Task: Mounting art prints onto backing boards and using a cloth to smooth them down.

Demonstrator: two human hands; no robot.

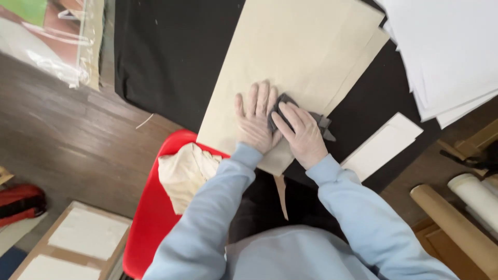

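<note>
The large sheet of beige kraft paper (295, 62) lies flat across the desk (166, 57), which is covered in black cloth, and everything else sits around this sheet. The person's left hand (254, 122) rests palm down on the near part of the sheet, fingers spread and flat, holding nothing. The right hand (303, 136) lies just beside it on the same sheet, fingers extended and pressing a small crumpled dark grey cloth (282, 111) against the paper; the cloth shows between the two hands and pokes out past the right hand's far side. The two hands touch or nearly touch at the cloth. Both arms wear light blue sleeves (358, 207).

To the right of the beige sheet, on the black cloth, lies a narrow white rectangular card (384, 145), apart from the sheet. Farther right and up, a stack of large white paper sheets (446, 57) overlaps the edge of the desk. Below the near corner of the beige sheet stands a red plastic chair (150, 218) with a bunched cream cloth (184, 173) on it. Well to the right of the sheet, on the wooden floor, lie a brown cardboard tube (451, 223) and a white paper roll (474, 194) side by side. Well to the left and below, flat cardboard-framed white boards (78, 238) rest on the floor (67, 135).
</note>
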